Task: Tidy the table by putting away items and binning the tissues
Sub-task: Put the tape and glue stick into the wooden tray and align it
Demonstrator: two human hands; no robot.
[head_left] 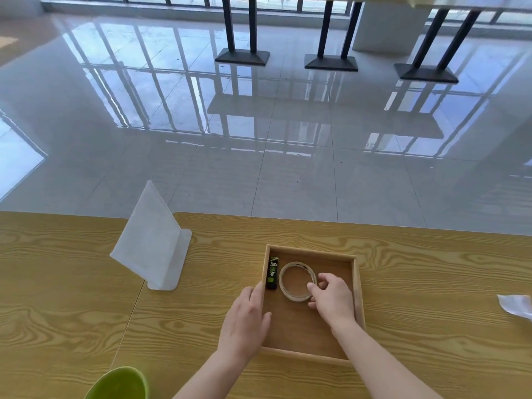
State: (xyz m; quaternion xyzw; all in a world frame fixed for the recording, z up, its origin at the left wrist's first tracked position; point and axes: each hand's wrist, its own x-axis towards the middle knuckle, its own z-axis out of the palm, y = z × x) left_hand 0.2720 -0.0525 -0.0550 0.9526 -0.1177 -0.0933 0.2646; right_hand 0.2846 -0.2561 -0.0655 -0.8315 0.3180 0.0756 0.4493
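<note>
A shallow wooden tray (358,286) sits on the wood-grain table (86,298). Inside it lie a roll of clear tape (293,270) and, along the left wall, a black and green lighter (272,272). My right hand (332,300) is inside the tray, its fingers pinching the tape roll's right rim. My left hand (244,321) rests flat against the tray's left wall, fingers together, holding the wall. A crumpled white tissue (515,306) lies at the table's right edge, far from both hands.
A white frosted sign stand (152,249) stands upright left of the tray. A green bin's rim (121,384) shows at the bottom left. Beyond the table's far edge is glossy tiled floor with black table legs (241,47).
</note>
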